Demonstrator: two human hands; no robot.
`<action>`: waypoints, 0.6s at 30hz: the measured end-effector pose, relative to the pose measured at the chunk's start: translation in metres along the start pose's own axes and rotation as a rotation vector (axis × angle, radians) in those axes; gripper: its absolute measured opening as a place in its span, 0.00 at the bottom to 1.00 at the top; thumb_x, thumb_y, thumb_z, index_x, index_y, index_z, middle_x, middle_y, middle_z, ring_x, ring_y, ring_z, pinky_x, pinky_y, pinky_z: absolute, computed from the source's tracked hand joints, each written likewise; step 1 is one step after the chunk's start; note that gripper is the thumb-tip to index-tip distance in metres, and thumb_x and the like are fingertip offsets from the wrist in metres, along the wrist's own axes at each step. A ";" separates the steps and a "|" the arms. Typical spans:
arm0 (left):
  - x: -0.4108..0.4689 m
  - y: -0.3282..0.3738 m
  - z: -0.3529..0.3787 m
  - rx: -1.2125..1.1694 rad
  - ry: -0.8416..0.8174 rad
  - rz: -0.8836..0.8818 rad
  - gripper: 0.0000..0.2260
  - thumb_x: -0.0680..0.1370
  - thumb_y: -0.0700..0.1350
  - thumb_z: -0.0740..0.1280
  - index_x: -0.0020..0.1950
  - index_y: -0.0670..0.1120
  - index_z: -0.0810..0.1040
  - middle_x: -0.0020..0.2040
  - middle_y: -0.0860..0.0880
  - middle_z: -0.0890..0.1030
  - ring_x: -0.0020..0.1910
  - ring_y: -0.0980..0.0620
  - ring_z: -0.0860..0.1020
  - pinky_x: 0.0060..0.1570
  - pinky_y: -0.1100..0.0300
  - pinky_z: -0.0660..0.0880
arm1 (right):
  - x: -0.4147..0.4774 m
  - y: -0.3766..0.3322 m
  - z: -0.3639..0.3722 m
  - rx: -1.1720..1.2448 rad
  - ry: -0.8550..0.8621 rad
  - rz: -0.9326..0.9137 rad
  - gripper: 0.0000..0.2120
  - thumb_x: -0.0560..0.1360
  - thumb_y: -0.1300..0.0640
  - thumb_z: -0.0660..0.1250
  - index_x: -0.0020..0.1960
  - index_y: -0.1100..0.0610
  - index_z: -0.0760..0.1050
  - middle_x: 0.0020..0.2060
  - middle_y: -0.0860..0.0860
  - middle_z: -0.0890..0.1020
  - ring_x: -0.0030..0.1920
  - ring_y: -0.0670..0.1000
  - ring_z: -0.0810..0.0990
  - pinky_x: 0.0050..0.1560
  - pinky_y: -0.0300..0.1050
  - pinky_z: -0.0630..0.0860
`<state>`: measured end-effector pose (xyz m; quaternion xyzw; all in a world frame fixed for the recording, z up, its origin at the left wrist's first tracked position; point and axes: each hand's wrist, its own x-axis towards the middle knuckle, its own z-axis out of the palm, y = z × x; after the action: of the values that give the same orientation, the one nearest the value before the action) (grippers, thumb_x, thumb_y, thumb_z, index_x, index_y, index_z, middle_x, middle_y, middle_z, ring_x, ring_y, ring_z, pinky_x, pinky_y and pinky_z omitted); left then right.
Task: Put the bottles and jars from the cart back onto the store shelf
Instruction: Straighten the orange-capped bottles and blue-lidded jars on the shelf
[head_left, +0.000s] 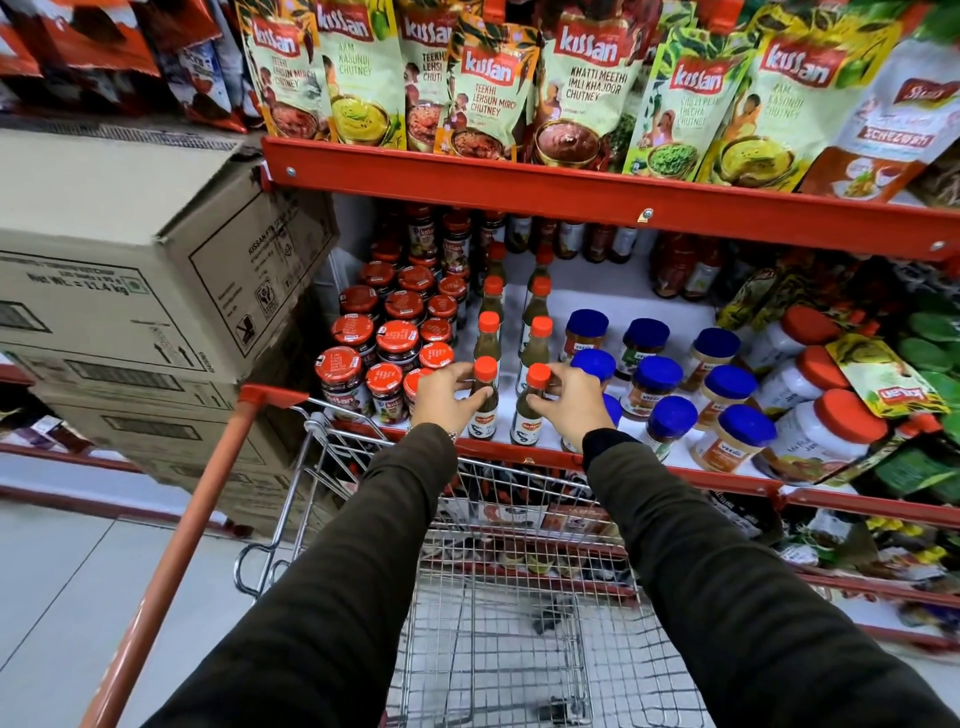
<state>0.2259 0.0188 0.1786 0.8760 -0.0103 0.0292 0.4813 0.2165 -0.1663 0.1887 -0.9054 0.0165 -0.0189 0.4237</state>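
Two slim green sauce bottles with orange caps stand at the front edge of the white shelf, heading two rows of like bottles. My left hand grips the left bottle around its neck. My right hand grips the right bottle the same way. Both arms in dark sleeves reach over the wire cart, whose basket looks almost bare, with one small dark item on its floor.
Red-lidded jam jars crowd the shelf left of the bottles; blue-lidded jars and larger red-lidded white jars stand to the right. Kissan chutney pouches fill the red shelf above. Stacked cardboard boxes rise at the left.
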 end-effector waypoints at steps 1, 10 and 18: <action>-0.002 -0.001 0.002 -0.006 0.011 -0.005 0.18 0.75 0.41 0.74 0.64 0.42 0.79 0.57 0.44 0.85 0.58 0.47 0.82 0.56 0.64 0.73 | -0.001 0.000 0.000 -0.002 -0.005 -0.008 0.13 0.75 0.66 0.73 0.59 0.62 0.80 0.54 0.59 0.86 0.57 0.58 0.83 0.64 0.52 0.78; -0.043 0.004 0.030 -0.042 0.310 0.014 0.28 0.76 0.52 0.70 0.73 0.50 0.65 0.65 0.46 0.69 0.62 0.49 0.73 0.64 0.56 0.72 | -0.042 0.032 -0.014 0.245 0.257 -0.052 0.15 0.78 0.62 0.71 0.64 0.53 0.77 0.57 0.51 0.82 0.46 0.38 0.79 0.53 0.44 0.82; -0.076 0.047 0.114 -0.133 0.247 0.176 0.14 0.80 0.45 0.66 0.65 0.50 0.73 0.56 0.49 0.73 0.54 0.52 0.74 0.56 0.59 0.74 | -0.060 0.102 -0.063 0.178 0.495 0.045 0.17 0.80 0.58 0.68 0.69 0.55 0.74 0.65 0.58 0.70 0.65 0.54 0.69 0.68 0.46 0.65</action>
<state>0.1523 -0.1040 0.1526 0.8276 -0.0297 0.1778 0.5316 0.1524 -0.2772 0.1494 -0.8318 0.1379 -0.2316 0.4852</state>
